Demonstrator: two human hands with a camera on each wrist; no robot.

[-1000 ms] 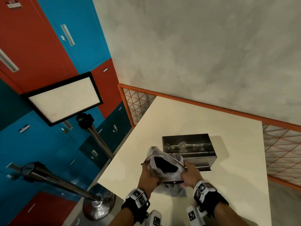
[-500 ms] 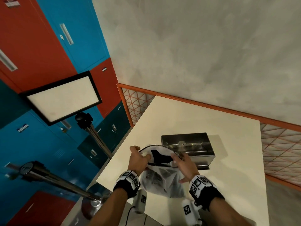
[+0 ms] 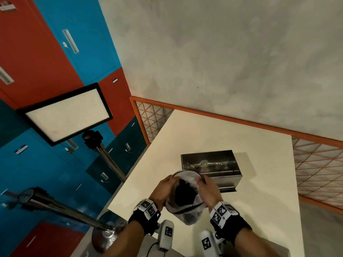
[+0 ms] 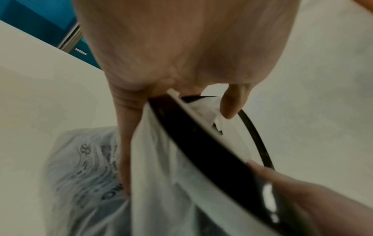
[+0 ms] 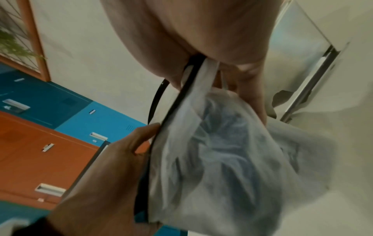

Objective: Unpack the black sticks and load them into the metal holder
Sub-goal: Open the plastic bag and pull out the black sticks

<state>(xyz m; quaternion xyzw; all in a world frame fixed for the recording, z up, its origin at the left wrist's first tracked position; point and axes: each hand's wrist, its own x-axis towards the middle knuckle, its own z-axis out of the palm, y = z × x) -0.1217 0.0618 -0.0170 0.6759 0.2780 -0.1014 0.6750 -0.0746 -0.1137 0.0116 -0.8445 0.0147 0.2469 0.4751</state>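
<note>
Presently both hands grasp a translucent white plastic bag (image 3: 187,210) over the near part of the cream table (image 3: 232,134). Left hand (image 3: 163,190) pinches the bag's left rim, fingers curled on the plastic; the left wrist view shows its thumb and fingers (image 4: 234,102) closed on the black-edged mouth. Right hand (image 3: 209,191) grips the opposite rim in like fashion, thumb and fingers clamped on the plastic in the right wrist view. The bag's mouth is spread open between the two hands, a thin black band running round its edge. Black sticks (image 3: 184,191) sit inside the bag as a dark mass; individual sticks cannot be told apart. Printed markings show on the bag's side (image 4: 96,167), illegible through blur.

Metal holder (image 3: 210,168), a rectangular steel box, stands on the table just beyond the hands, near the right hand's fingers; whether it touches the bag cannot be told. A rod crosses its interior; no sticks are visible in it.

Left of the table: red and blue lockers (image 3: 46,58), a framed light panel (image 3: 67,115) on a stand, and a stanchion post (image 3: 61,208).
</note>
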